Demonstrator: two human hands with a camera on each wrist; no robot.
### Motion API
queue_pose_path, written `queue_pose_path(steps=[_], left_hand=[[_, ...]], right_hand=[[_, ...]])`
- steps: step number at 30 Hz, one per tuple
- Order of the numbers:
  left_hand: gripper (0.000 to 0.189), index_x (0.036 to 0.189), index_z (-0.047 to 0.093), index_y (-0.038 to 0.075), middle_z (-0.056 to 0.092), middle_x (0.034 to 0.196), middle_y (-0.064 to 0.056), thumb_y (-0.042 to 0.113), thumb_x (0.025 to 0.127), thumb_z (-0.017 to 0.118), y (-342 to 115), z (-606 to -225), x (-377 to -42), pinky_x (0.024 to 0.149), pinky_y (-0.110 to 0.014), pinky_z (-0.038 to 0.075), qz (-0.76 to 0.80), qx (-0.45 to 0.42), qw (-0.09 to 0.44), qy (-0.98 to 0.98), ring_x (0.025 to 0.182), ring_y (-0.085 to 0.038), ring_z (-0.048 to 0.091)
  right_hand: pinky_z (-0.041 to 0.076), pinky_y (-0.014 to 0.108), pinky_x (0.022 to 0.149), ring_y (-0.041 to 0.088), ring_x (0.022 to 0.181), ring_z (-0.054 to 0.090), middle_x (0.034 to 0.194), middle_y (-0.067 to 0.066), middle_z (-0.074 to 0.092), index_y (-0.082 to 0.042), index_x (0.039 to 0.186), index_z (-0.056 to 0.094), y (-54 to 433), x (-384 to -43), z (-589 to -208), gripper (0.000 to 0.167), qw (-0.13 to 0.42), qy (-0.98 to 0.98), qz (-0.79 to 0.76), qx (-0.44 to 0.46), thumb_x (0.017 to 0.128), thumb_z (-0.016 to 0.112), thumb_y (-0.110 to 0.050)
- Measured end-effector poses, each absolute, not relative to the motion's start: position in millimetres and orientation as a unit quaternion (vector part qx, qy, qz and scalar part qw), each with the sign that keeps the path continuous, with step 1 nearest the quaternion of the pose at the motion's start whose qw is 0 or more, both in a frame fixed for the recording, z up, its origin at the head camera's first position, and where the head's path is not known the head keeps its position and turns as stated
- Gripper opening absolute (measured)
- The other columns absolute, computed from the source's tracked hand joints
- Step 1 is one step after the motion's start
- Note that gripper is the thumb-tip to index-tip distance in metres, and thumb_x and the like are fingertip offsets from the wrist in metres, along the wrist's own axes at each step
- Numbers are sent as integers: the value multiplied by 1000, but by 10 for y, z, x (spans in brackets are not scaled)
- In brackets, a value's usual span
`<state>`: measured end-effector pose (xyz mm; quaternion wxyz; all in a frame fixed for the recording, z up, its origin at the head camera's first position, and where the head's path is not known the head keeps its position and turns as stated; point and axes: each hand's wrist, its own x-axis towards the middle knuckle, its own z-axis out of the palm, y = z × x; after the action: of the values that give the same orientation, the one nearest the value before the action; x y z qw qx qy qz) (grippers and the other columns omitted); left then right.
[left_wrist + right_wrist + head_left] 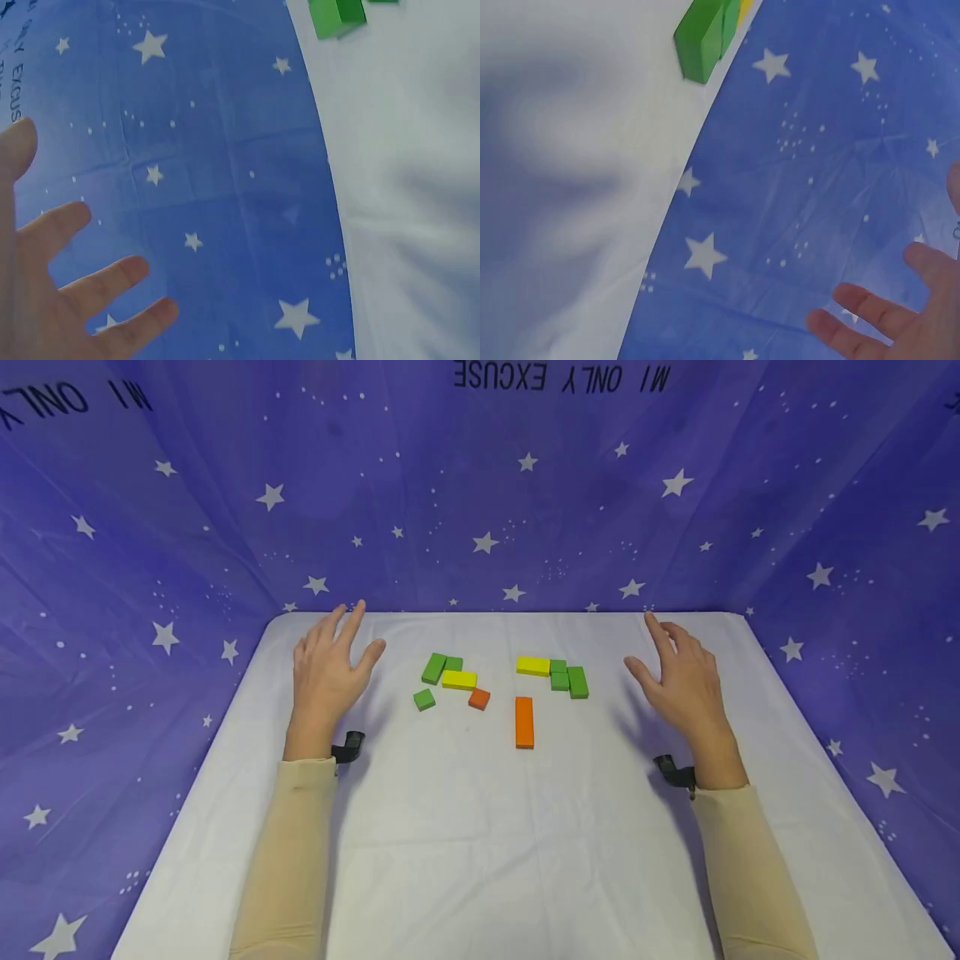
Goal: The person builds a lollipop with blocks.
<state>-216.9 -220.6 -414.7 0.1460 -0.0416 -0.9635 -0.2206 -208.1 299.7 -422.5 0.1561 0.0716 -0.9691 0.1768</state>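
Note:
My left hand is held over the left side of the white table, fingers spread and nothing in them. Over the right side, my right hand is likewise spread and holds nothing. Nearest the left hand lie a long green block, a small green block, a yellow block and a small orange-red block. Closest to the right hand is another long green block, beside two small green cubes and a second yellow block. A long orange block lies between the groups.
The table is covered with a white cloth. Purple-blue curtains with white stars rise behind it and along both sides. A black camera mount sits at the left wrist, and a matching black mount at the right.

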Motion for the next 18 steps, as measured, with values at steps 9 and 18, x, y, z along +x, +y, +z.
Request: queue_pose_path(steps=[9, 18], left_hand=[[66, 165, 37, 37, 55, 153, -13, 60, 105, 53, -1948, -4184, -2155, 106, -64, 39, -290, -57, 206, -933, 142, -39, 50], [59, 158, 52, 28, 67, 119, -10, 46, 103, 66, -1689, -4217, -2161, 93, -54, 51, -398, -72, 220, -888, 111, -33, 67]], right_hand=[[35, 68, 109, 48, 129, 52, 147, 25, 53, -31, 170, 27, 2780, -2041, -4226, 76, 163, -960, 204, 101, 105, 58, -54], [38, 38, 63, 23, 74, 51, 104, 9, 62, -29, 170, 27, 2594, -2027, -4285, 76, 125, -956, 233, 127, 105, 58, -54]])
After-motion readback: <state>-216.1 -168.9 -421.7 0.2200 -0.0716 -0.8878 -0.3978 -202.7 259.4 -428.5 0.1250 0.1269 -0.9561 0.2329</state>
